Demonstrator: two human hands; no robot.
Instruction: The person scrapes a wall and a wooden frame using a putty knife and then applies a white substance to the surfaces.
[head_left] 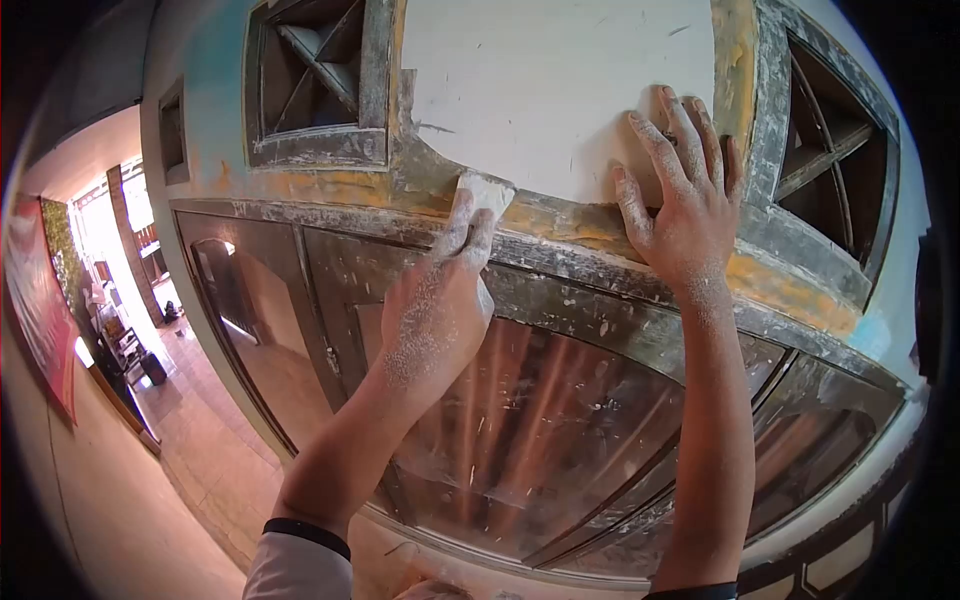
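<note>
My left hand (pixel 440 290), dusted with white powder, grips a pale, flat scraper or sanding piece (pixel 487 196). Two fingers press it against the worn wooden frame at the lower edge of the white panel (pixel 540 90). To the right, my right hand (pixel 688 200) lies with spread fingers against the panel's lower right part, also dusty, holding nothing. Yellow-brown and dark scraped patches mark the wooden frame (pixel 340 190) around the panel. What the palm of my left hand covers is hidden.
Square openings with crossed slats (pixel 320 65) flank the panel. Below are glazed panes (pixel 540 430) in dark, speckled frames. At the far left, a tiled passage (pixel 205 400) leads to a bright opening, with a red banner (pixel 45 300) on the wall.
</note>
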